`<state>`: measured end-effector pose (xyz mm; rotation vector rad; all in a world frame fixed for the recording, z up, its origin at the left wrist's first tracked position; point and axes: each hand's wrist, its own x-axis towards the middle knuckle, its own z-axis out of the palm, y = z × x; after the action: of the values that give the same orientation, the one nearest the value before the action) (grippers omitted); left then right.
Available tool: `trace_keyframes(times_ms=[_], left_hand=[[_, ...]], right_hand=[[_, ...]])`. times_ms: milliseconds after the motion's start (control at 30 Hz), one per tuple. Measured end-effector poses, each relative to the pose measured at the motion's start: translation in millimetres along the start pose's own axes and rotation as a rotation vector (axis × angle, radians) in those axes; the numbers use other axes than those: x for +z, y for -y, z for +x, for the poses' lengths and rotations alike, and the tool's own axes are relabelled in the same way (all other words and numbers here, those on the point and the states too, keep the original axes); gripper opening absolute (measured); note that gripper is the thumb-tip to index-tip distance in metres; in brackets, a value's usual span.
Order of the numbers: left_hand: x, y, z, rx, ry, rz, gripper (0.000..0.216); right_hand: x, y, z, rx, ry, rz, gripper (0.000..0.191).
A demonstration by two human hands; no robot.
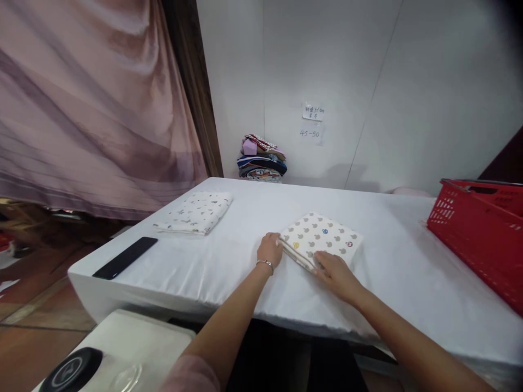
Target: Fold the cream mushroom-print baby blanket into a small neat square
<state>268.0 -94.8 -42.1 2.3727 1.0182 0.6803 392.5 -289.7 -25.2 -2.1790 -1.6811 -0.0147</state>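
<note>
A folded white cloth [321,231] printed with grey, blue, yellow and red mushroom-like shapes lies on the white-covered table [245,218], turned at an angle. My left hand [270,250], with a bracelet at the wrist, is closed on its left corner. My right hand [335,275] grips the near edge close to the front corner, its fingers resting over the top layer. Several layers show along the edge between my hands. To the left, apart from both hands, lies a second folded white cloth [198,212] with small dark prints.
A black phone-like slab [126,257] lies at the table's left edge. On the right stands a red plastic basket [486,234]. Folded fabrics [262,160] are stacked behind the table by the wall. A white box [134,348] sits below at front left; a pink curtain [102,98] hangs beyond.
</note>
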Motion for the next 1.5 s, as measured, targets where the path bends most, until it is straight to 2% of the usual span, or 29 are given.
trace_keyframes(times_ms=[133,267,400,567,767,833,900,967,1000,1100,1200,1267,1333,1400,1500], left_hand=[[8.9,11.9,19.0,0.076,0.059,0.006,0.038],[12.4,11.7,30.7,0.068,0.106,-0.025,0.031],[11.4,12.5,35.0,0.053,0.097,-0.009,0.023],[15.8,21.2,33.4,-0.058,0.065,-0.051,0.019],[7.4,18.5,38.3,-0.174,0.154,-0.139,0.019],[3.8,6.7,38.5,-0.1,0.102,-0.11,0.024],[4.4,-8.6,36.5,0.096,0.04,-0.064,0.031],[10.1,-22.1,32.9,0.31,0.047,-0.008,0.034],[14.6,-26.4,30.9,0.374,0.08,0.031,0.035],[30.6,-26.6,25.9,0.383,0.176,0.164,0.04],[42.8,-16.3,23.0,0.349,0.171,0.234,0.044],[46.0,-11.0,21.7,0.367,0.144,0.244,0.043],[46.2,-9.3,20.5,0.377,0.133,0.244,0.043],[45.0,-10.2,19.4,0.374,0.13,0.244,0.043],[43.5,-12.0,18.4,0.36,0.137,0.248,0.042]], right_hand=[[5.5,3.8,-5.4,0.006,-0.024,-0.112,0.026],[11.3,6.2,-3.3,0.045,-0.05,-0.188,0.02],[17.3,10.0,-4.5,0.044,-0.082,-0.196,0.021],[28.4,8.6,-12.9,-0.02,-0.146,-0.198,0.031],[37.7,5.5,-19.6,-0.038,-0.204,-0.212,0.032],[38.7,5.6,-19.3,-0.029,-0.205,-0.223,0.031],[39.1,6.4,-18.1,-0.02,-0.198,-0.241,0.031],[39.2,8.2,-17.5,-0.016,-0.184,-0.259,0.031],[38.9,9.5,-17.8,-0.016,-0.175,-0.267,0.032],[34.9,15.4,-21.1,-0.021,-0.142,-0.267,0.035],[21.2,22.0,-21.9,-0.022,-0.089,-0.204,0.033],[7.0,24.0,-14.2,-0.024,-0.012,-0.104,0.023],[-7.1,22.2,3.8,-0.023,0.043,0.014,0.024],[-16.0,15.5,32.4,0.005,0.017,0.081,0.027],[-13.8,-2.9,85.6,0.074,-0.034,0.031,0.036]])
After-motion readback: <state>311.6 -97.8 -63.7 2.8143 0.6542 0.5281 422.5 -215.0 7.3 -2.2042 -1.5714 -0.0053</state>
